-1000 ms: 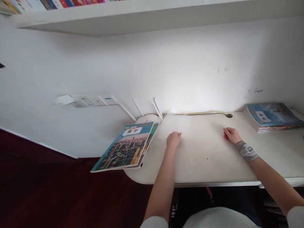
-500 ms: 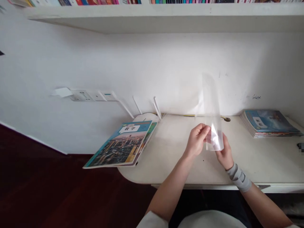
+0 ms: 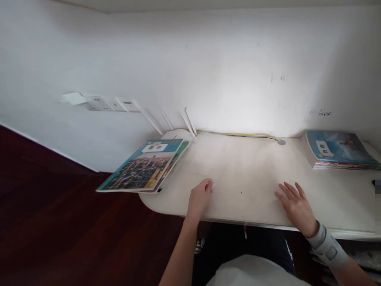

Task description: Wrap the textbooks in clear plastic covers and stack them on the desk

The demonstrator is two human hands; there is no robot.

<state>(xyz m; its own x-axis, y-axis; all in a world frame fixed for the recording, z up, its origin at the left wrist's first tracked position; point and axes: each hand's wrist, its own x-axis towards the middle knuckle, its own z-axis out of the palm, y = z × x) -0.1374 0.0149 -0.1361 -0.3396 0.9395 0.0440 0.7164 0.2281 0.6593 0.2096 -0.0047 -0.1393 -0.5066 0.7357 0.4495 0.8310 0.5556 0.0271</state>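
My left hand (image 3: pixel 201 197) is low over the front of the white desk (image 3: pixel 238 174), thumb and fingers pressed together; what they hold, if anything, cannot be made out. To the right, my right hand (image 3: pixel 296 204), with a grey wrist brace (image 3: pixel 326 244), has its fingers spread, palm down, at the desk surface. The clear plastic sheet cannot be made out against the white desk. Left of my left hand, books with a city picture on the top cover (image 3: pixel 145 169) overhang the desk's left end.
A stack of books (image 3: pixel 339 149) with a blue top cover stands at the back right. Yellow and dark cables (image 3: pixel 250 135) run along the wall to a round grey disc (image 3: pixel 281 142). Wall sockets (image 3: pixel 98 103) and white strips (image 3: pixel 190 121) are at the left.
The clear sheet, upright between my hands before, no longer shows. My hands have moved apart and lower; the right one has opened. The view has tilted down.
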